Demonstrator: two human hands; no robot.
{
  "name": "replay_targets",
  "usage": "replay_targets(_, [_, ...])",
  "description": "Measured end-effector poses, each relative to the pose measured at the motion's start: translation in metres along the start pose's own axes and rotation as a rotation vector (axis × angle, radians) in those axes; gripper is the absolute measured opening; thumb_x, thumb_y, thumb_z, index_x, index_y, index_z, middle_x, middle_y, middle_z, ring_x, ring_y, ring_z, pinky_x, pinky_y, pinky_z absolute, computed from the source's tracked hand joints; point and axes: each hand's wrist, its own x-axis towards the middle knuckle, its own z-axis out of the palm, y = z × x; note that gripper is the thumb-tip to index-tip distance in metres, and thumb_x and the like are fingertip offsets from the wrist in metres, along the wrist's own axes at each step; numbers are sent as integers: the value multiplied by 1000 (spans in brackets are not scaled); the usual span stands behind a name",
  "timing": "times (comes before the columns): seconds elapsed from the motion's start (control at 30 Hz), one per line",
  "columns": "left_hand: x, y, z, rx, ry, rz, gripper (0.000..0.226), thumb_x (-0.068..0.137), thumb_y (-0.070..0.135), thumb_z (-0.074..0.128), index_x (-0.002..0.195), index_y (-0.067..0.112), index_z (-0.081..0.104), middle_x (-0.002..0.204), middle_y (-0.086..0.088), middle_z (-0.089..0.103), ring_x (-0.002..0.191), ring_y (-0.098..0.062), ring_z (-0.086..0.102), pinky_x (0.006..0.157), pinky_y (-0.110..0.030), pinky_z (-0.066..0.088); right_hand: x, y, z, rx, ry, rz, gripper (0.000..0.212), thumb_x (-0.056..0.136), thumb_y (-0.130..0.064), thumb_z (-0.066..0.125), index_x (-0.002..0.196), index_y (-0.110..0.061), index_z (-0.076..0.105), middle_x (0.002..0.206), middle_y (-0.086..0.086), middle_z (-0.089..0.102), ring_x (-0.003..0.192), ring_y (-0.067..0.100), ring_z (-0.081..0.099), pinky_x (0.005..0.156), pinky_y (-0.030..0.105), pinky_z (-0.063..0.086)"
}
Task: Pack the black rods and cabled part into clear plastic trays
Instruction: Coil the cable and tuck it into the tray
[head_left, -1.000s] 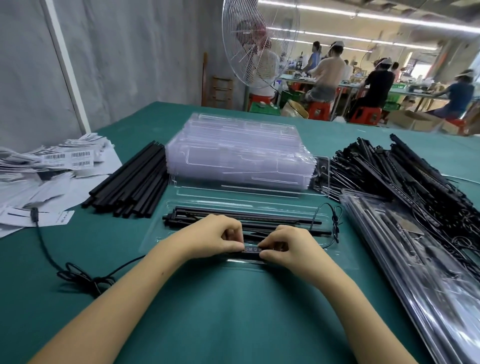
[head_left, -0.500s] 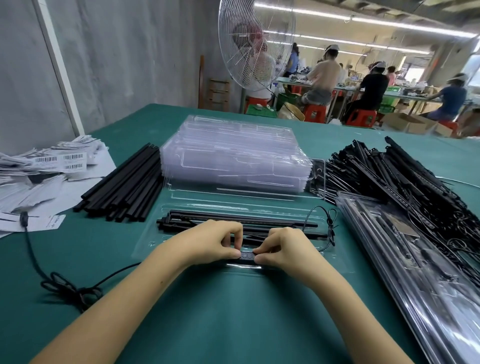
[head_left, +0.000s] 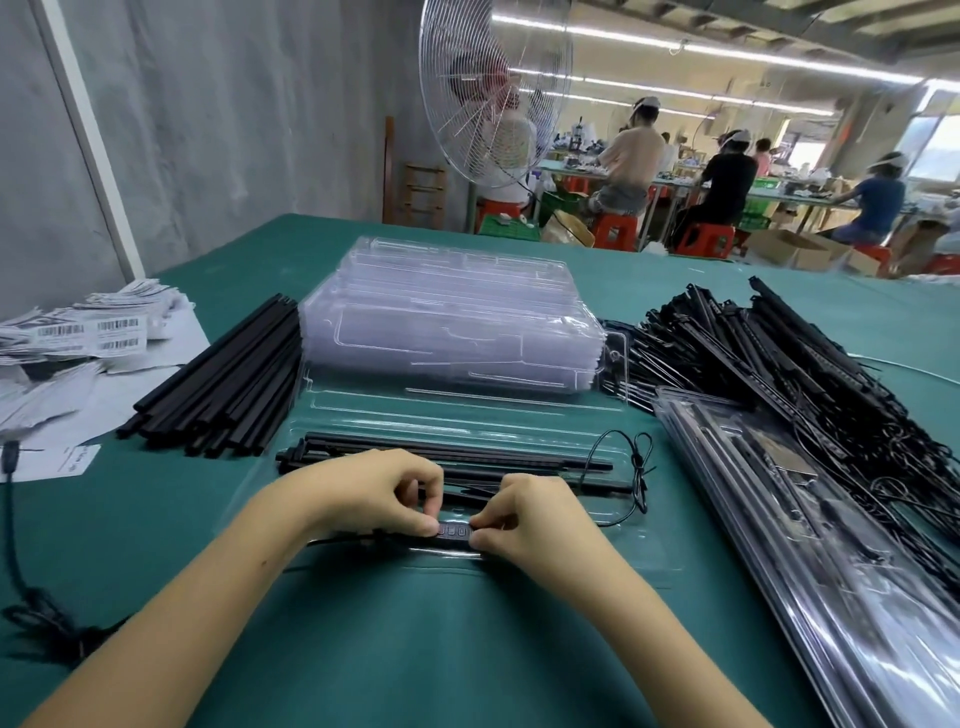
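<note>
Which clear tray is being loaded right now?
The open tray under the left hand and right hand, holding rods; the stack behind is empty, the right pile packed.

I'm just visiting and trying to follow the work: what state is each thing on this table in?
open tray, lying open, partly filled
tray rods, lying lengthwise inside it
button unit, pinched over the tray's near edge
left hand, pinching the unit's left end
right hand, pinching its right end
cable loop, tied, inside the tray
empty trays, stacked, unused
loose rods, piled, unpacked
packed trays, closed, stacked
</note>
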Motion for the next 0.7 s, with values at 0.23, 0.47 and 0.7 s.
replay_targets(0.23, [0, 4, -2, -27, -39, -3, 16, 83, 28, 69, 71, 33, 60, 57, 16, 53, 50, 2, 48, 48, -15, 42, -1, -1, -7, 39, -55, 42, 18, 81, -29, 71, 96, -21, 76, 69, -16, 51, 77, 3, 51, 76, 22, 46])
replay_targets(0.47, [0, 11, -5, 172, 24, 52, 17, 79, 34, 71, 68, 39, 60, 59, 21, 58, 54, 4, 51, 51, -12, 39, 10, 22, -51, -86, 269, 174, 41, 84, -2, 50, 110, -28, 69, 108, -6, 67, 85, 10, 61, 79, 31, 53])
replay_targets(0.7, [3, 13, -5, 219, 8, 35, 16, 77, 34, 72, 67, 38, 60, 59, 21, 58, 54, 3, 51, 51, -12, 39, 11, 86, -76, -173, 112, 541, 40, 84, 1, 55, 118, -19, 59, 126, 12, 54, 63, 17, 52, 60, 27, 46])
